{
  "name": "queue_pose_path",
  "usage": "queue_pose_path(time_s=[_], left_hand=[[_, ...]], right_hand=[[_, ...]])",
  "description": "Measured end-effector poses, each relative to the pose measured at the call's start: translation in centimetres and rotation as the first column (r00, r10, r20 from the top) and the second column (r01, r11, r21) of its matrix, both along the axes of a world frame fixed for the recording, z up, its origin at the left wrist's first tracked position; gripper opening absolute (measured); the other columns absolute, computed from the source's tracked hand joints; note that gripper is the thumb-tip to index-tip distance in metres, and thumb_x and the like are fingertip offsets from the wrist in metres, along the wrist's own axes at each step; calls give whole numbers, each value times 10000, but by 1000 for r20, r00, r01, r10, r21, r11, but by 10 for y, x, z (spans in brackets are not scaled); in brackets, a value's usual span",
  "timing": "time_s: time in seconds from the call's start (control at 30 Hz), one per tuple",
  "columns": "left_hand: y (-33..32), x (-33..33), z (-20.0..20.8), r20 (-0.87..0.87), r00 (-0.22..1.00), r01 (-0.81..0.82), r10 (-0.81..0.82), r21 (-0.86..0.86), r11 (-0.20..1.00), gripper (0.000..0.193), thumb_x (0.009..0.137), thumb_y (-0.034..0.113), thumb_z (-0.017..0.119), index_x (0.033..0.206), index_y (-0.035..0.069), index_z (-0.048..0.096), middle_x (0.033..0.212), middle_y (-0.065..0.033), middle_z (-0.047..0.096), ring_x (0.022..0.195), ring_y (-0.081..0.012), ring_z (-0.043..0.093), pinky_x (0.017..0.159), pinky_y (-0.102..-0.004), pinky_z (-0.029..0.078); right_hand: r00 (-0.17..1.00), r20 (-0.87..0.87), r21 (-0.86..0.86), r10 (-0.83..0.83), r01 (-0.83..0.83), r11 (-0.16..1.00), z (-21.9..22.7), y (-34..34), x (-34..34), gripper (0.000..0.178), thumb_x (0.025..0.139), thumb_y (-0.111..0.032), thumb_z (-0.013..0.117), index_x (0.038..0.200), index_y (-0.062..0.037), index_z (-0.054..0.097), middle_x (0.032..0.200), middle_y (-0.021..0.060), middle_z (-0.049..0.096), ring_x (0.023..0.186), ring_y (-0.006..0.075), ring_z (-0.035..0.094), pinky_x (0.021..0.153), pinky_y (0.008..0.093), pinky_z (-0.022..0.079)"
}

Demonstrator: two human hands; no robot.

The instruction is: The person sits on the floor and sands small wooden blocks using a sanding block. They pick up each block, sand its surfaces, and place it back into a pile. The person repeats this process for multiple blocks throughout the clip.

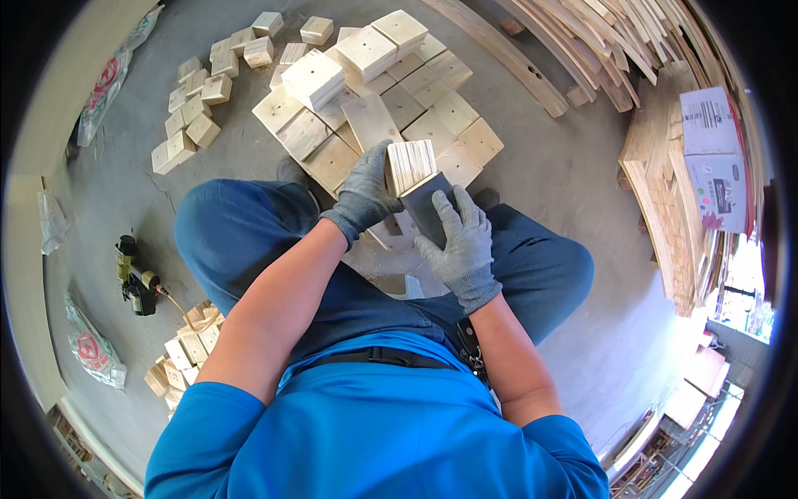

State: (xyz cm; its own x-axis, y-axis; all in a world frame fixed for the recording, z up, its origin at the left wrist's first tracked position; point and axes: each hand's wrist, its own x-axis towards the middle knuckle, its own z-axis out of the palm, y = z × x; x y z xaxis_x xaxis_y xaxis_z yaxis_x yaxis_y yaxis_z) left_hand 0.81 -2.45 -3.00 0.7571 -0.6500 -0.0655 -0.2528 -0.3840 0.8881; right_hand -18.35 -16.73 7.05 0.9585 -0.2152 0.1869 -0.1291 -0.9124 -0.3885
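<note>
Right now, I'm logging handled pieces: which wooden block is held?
The striped block in the left hand, beside the dark piece in the right hand; the other blocks lie unheld.

At twelve o'clock, I couldn't see beneath the held block [412, 164]; at one, a plank [504, 51] was cut off.
</note>
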Motion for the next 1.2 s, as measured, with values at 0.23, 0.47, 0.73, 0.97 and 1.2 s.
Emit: queue_pose_path(time_s=[0.23, 0.47, 0.73, 0.97, 1.2], left_hand=[[5, -1, 17, 72, 997, 17, -22, 64, 998, 1117, 654, 348, 996, 1570, 70, 419, 1488, -227, 548, 1376, -422, 566, 1179, -437, 476], [8, -2, 21, 76, 997, 16, -16, -10, 1000, 1100, 649, 304, 994, 1562, 68, 428, 1471, -215, 559, 1377, -400, 566, 1194, -430, 464], [3, -3, 29, 93, 995, 15, -25, 109, 994, 1141, 641, 309, 1011, 1577, 67, 407, 1469, -204, 561, 1375, -384, 573, 1182, -429, 480], [3, -1, 24, 63, 998, 22, -30, 129, 991, 1186, 651, 351, 1009, 1602, 62, 362, 1540, -229, 498, 1419, -405, 537, 1213, -422, 457], [14, -12, 59, 354, 935, 62, -23, -100, 993, 1023, 675, 301, 1004, 1542, 113, 494, 1547, -201, 515, 1445, -410, 513, 1216, -472, 455]], right_hand=[[997, -8, -96, -73, 72, 993, 10, -8, 67, 794, 832, -330, 860, 1542, -136, 563, 1544, 264, 502, 1331, 495, 538, 1094, 599, 449], [992, 46, -100, -116, 120, 988, 29, -29, 80, 828, 818, -298, 881, 1553, -131, 540, 1549, 264, 492, 1340, 486, 527, 1118, 585, 441], [998, -48, -139, -46, 39, 989, 9, -14, -8, 835, 786, -306, 899, 1535, -152, 563, 1569, 228, 485, 1354, 447, 520, 1114, 595, 425], [999, -33, -101, -31, 28, 994, 0, -14, -11, 855, 754, -289, 918, 1532, -182, 580, 1596, 216, 481, 1379, 428, 517, 1124, 588, 413], [983, 83, 99, -161, 152, 983, -5, -26, -12, 873, 752, -269, 945, 1531, -138, 574, 1571, 258, 502, 1361, 478, 524, 1143, 576, 430]])
